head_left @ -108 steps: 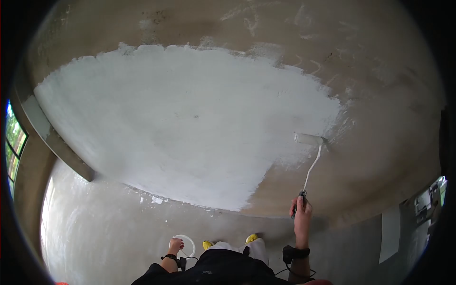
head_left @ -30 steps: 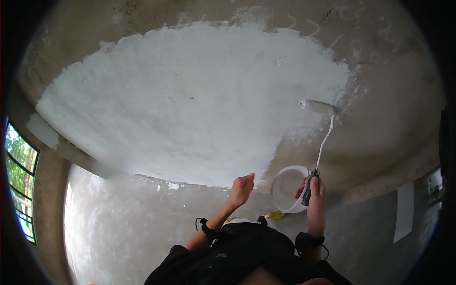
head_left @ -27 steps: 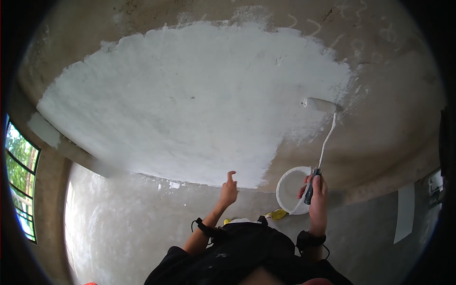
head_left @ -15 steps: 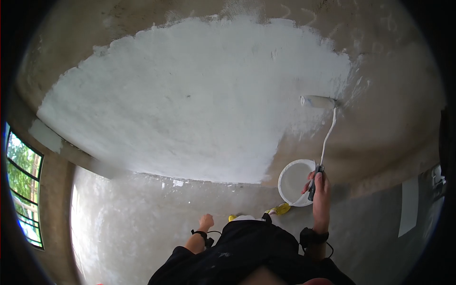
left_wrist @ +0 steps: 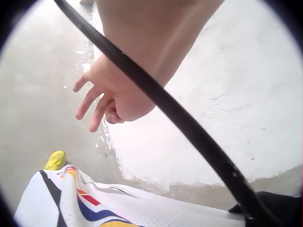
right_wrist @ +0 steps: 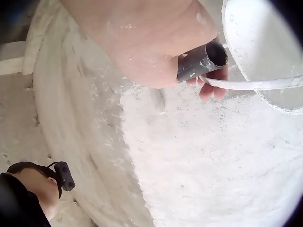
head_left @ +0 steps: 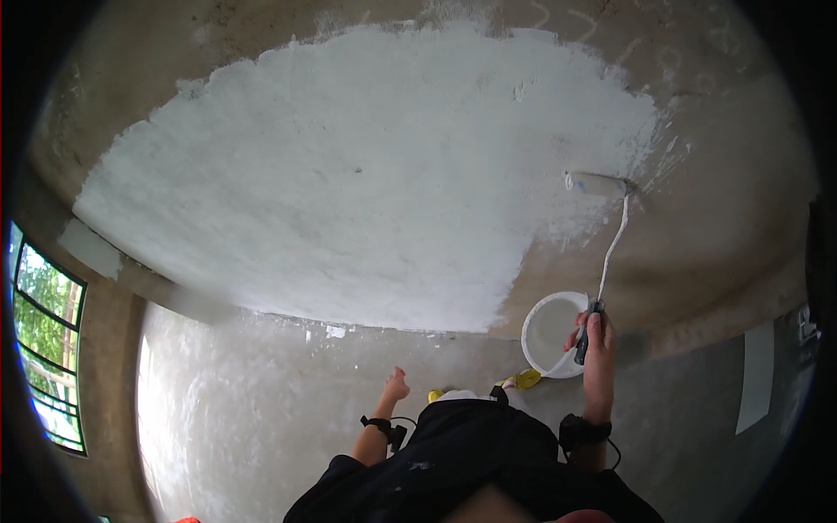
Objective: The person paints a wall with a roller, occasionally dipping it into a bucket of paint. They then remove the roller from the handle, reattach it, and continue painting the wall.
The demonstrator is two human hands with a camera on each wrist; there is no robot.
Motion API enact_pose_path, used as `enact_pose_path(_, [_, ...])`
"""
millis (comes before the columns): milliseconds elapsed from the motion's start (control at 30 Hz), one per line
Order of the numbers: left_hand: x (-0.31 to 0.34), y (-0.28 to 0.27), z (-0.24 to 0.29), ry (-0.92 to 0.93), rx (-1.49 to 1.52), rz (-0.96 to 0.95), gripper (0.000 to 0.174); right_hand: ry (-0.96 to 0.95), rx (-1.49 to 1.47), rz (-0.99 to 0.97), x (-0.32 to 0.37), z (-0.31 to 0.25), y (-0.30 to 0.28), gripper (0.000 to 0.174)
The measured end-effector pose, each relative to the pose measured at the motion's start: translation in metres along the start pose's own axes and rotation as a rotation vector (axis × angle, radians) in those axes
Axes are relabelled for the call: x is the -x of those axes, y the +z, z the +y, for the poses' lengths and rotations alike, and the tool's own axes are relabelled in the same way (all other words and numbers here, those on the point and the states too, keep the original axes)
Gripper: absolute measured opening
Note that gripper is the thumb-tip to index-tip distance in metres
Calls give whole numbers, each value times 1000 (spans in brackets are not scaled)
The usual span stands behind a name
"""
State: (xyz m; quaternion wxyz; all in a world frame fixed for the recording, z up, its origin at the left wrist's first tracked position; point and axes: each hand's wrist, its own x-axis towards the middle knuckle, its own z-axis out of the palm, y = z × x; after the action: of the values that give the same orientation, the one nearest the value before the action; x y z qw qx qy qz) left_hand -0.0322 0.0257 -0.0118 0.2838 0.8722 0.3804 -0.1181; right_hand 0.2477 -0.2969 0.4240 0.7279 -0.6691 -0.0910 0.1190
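My right hand [head_left: 599, 349] grips the dark handle [head_left: 583, 343] of a paint roller. The white roller head [head_left: 598, 185] is up by the wall's right part, near the edge of the white paint [head_left: 366, 183]. In the right wrist view the fingers also hold the white bail of a bucket [right_wrist: 255, 38], beside the handle's hollow end [right_wrist: 203, 61]. The white bucket [head_left: 528, 336] hangs left of that hand. My left hand [head_left: 397, 383] is held out low, holding nothing; in the left wrist view this hand [left_wrist: 116, 94] has its fingers loosely spread.
Bare brown wall [head_left: 689, 235] borders the white area above and on the right. Grey floor [head_left: 253, 410] with white specks runs along its foot. A barred window [head_left: 48, 340] is at the left. Yellow shoes [head_left: 529, 378] show by the bucket.
The bucket, on the floor by the left hand at first, now hangs at the right hand. The left hand has drawn back from the bucket, down and left. The roller head stands higher in view.
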Motion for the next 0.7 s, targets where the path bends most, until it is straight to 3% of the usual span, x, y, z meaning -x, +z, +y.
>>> enact_pose_path(67, [19, -72, 70, 80, 110, -22, 51, -15, 12, -6, -1, 3, -3, 28])
enact_pose_path(133, [49, -160, 148, 414, 528, -178, 44, -18, 21, 3, 1, 2, -5, 29])
enact_pose_path(200, [106, -258, 239, 551, 782, -386, 37, -14, 35, 5, 2, 1, -5, 29])
enact_pose_path(300, [174, -336, 306, 1201, 926, -540, 48, 18, 91, 13, 7, -3, -3, 29])
enact_pose_path(400, [223, -371, 348, 1631, 962, -732, 64, -38, 154, -9, 6, -7, -1, 30])
enact_pose_path(433, [232, -371, 356, 1636, 960, -726, 64, -36, 148, -14, 6, -7, -1, 31])
enact_pose_path(500, [244, -364, 368, 1906, 1045, -811, 59, -40, 142, -13, 7, -7, -3, 31])
enact_pose_path(533, [244, -366, 368, 1913, 1039, -816, 59, -34, 138, -16, 7, -8, -4, 31])
enact_pose_path(600, [241, -372, 367, 1891, 892, -1107, 67, -37, 126, -6, 7, -7, -6, 31])
enact_pose_path(700, [243, -372, 368, 1890, 887, -1120, 63, -53, 105, 8, 6, -1, -10, 31])
